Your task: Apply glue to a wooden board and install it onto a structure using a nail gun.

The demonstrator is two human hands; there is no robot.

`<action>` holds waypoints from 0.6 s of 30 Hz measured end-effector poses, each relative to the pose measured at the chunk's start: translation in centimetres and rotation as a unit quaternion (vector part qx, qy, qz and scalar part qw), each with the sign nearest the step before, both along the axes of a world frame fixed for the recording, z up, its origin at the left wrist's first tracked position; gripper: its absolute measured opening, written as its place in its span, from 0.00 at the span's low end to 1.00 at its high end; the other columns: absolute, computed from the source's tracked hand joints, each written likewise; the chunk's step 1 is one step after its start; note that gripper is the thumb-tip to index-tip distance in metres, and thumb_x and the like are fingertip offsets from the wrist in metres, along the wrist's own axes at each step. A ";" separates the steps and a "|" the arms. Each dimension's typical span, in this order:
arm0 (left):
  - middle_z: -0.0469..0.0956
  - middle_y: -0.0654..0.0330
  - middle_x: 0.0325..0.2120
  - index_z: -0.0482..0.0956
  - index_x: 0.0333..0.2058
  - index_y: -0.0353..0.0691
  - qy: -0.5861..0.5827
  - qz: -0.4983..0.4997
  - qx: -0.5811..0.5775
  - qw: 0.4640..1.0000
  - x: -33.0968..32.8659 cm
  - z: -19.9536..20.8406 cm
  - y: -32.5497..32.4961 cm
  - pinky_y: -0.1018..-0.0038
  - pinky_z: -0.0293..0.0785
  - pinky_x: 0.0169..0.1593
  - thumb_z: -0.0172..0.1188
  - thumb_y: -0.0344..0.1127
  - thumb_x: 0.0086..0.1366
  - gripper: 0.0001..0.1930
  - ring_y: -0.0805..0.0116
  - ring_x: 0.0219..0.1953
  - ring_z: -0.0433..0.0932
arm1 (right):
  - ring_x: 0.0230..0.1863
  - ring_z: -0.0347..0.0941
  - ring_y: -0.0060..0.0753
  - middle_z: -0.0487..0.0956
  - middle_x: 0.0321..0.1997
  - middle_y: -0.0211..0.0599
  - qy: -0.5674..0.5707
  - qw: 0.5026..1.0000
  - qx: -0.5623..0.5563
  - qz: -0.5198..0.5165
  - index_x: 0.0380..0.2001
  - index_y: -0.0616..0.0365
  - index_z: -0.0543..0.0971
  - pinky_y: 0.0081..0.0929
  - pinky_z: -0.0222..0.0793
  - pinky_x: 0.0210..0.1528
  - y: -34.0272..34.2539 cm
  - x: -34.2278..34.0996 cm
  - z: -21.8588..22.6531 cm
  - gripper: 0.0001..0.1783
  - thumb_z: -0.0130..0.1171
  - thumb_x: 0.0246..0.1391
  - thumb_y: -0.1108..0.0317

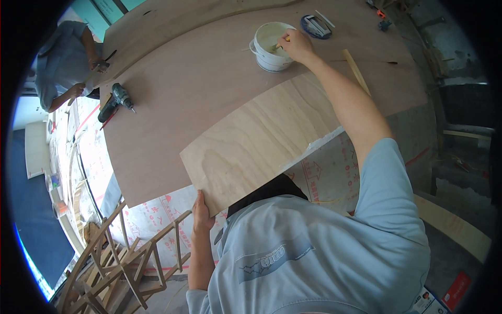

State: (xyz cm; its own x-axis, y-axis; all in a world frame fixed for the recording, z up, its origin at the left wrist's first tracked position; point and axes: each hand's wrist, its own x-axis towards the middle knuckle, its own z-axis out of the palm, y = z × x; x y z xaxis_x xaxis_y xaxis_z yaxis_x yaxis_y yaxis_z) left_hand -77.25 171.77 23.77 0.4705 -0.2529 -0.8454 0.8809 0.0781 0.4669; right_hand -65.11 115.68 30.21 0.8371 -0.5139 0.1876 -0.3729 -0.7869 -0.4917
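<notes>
A pale plywood panel (251,144) lies at a slant across the near side of the large brown sheet, jutting past its edge toward my body. My left hand (202,213) grips the panel's near left corner, thumb along its edge. White paste coats the right part of the panel's near edge. Beyond the panel stands a white bucket (273,64) with pale, creamy contents. Over its right rim, my right hand (299,47) is closed round the yellowish handle of a brush (277,46). The brush's lower end dips into the bucket and is hard to make out.
A cordless drill (121,97) lies on the brown sheet (162,120) at left. Behind it, another person (60,65) works with a tool. Right of the bucket are a blue oval item (316,26) and a wooden strip (357,73). A wooden lattice frame (128,261) stands lower left.
</notes>
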 end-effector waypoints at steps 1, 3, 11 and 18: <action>0.75 0.58 0.47 0.66 0.56 0.40 0.000 0.011 0.017 1.000 -0.2 -0.3 0.1 0.59 0.73 0.47 0.45 0.54 0.71 0.26 0.62 0.45 0.76 | 0.36 0.80 0.48 0.83 0.31 0.43 0.001 1.000 -0.009 -0.001 0.32 0.58 0.81 0.38 0.74 0.40 0.7 0.8 -0.3 0.16 0.59 0.51 0.55; 0.74 0.57 0.49 0.65 0.57 0.39 0.000 0.024 0.038 0.999 -0.4 -0.8 0.4 0.57 0.72 0.51 0.45 0.55 0.71 0.27 0.61 0.48 0.75 | 0.35 0.79 0.50 0.82 0.33 0.45 0.015 1.000 -0.003 0.005 0.32 0.57 0.81 0.39 0.74 0.39 0.4 0.8 0.1 0.17 0.59 0.50 0.53; 0.70 0.54 0.55 0.62 0.60 0.36 -0.008 0.002 0.064 0.998 -0.7 -0.7 -0.6 0.59 0.69 0.58 0.44 0.56 0.71 0.30 0.59 0.54 0.73 | 0.19 0.69 0.24 0.77 0.22 0.37 -0.295 0.688 0.643 -0.163 0.27 0.61 0.76 0.18 0.64 0.19 -4.8 -6.0 0.8 0.17 0.56 0.60 0.56; 0.67 0.54 0.58 0.60 0.61 0.36 -0.009 0.001 0.064 0.998 -1.0 -3.2 -0.1 0.59 0.65 0.61 0.43 0.56 0.71 0.31 0.59 0.58 0.69 | 0.33 0.74 0.28 0.79 0.32 0.40 -0.337 0.466 0.814 -0.083 0.37 0.62 0.76 0.21 0.73 0.35 -1.0 -9.8 -4.6 0.05 0.54 0.61 0.71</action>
State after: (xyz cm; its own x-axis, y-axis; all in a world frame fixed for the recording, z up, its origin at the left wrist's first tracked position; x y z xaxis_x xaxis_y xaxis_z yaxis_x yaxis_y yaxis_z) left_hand -78.26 171.64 20.60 0.4862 -0.1426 -0.8621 0.8722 0.0181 0.4889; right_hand -74.86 114.65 25.56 0.7931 -0.4819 -0.3726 0.3081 0.8450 -0.4371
